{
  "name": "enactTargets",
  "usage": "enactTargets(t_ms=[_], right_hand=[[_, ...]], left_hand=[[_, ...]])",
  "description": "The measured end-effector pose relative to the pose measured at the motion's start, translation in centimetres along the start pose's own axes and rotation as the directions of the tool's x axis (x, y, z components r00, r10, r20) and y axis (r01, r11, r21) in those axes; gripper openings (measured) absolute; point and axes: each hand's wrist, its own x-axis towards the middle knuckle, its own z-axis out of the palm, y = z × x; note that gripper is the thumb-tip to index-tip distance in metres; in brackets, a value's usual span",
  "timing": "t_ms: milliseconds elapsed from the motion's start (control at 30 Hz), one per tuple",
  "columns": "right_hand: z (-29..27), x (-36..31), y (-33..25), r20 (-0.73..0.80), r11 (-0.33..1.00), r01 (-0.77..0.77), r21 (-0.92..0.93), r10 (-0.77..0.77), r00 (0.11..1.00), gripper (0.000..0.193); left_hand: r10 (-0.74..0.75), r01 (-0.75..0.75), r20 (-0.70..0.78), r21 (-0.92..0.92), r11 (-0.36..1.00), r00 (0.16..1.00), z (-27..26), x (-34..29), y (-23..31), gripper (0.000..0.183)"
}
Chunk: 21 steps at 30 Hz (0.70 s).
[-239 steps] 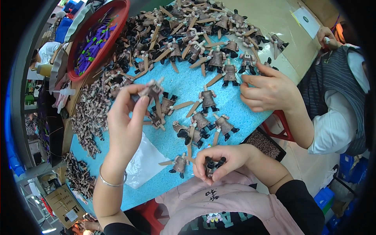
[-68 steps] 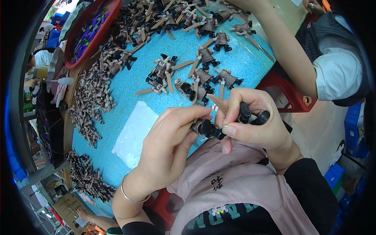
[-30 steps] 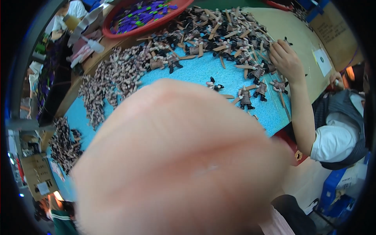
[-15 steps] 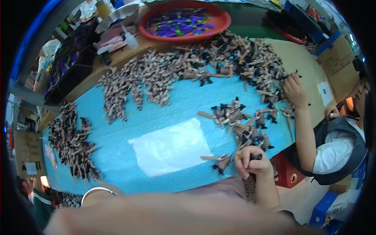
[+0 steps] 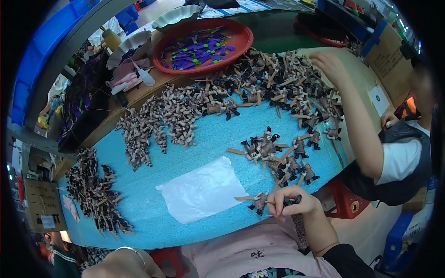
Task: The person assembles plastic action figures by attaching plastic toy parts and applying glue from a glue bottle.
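Observation:
My right hand (image 5: 296,202) is closed at the near right edge of the blue-covered table. Dark, boot-like ends of a small figurine (image 5: 292,200) stick out of the fist; the rest is mostly hidden by my fingers. Just left of it, a brown-and-black figurine (image 5: 259,202) with a flat tan stick lies on the table. Farther off is a loose group of similar figurines (image 5: 282,162). My left hand (image 5: 111,265) is cut off at the lower edge, beside a silver bangle, with its fingers out of sight. A white sheet (image 5: 201,190) lies between the arms.
Figurine heaps (image 5: 162,116) line the far edge, and another heap (image 5: 95,190) lies at left. Behind stands a red basin (image 5: 157,55) of purple and green pieces. On the right, a co-worker's hand (image 5: 330,67) is over the far heap; a red stool (image 5: 347,204) stands below.
The view has shifted, and the blurred skin that filled the lower edge is mostly gone. My right hand stays closed near the same figurine. The co-worker's hand has moved farther over the heap.

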Motion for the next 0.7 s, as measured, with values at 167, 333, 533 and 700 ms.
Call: enactTargets(t_ms=[167,333,533,700], right_hand=[[1.2,3.3,-2.3,0.036,0.997,0.082,-0.016,-0.081,0.996,0.013],[1.9,9.0,-4.3,-0.226,0.973,0.056,-0.224,-0.108,0.968,0.012],[0.5,9.4,-1.6,-0.335,0.849,0.083,-0.523,-0.294,0.895,0.006],[0.3,9.5,-1.8,-0.246,0.830,0.149,-0.538,-0.324,0.914,0.006]], left_hand=[[-0.128,0.320,-0.708,0.145,0.936,0.695,-3.3,-5.2,-3.3,0.021],[-0.019,0.572,-0.607,0.758,-0.314,0.794,-14.6,-4.2,-8.7,0.023],[0.126,0.413,-0.456,0.612,-0.674,0.881,-22.4,-1.1,-13.1,0.035],[0.156,0.397,-0.527,0.384,-0.833,0.836,-25.8,-1.3,-14.6,0.053]])
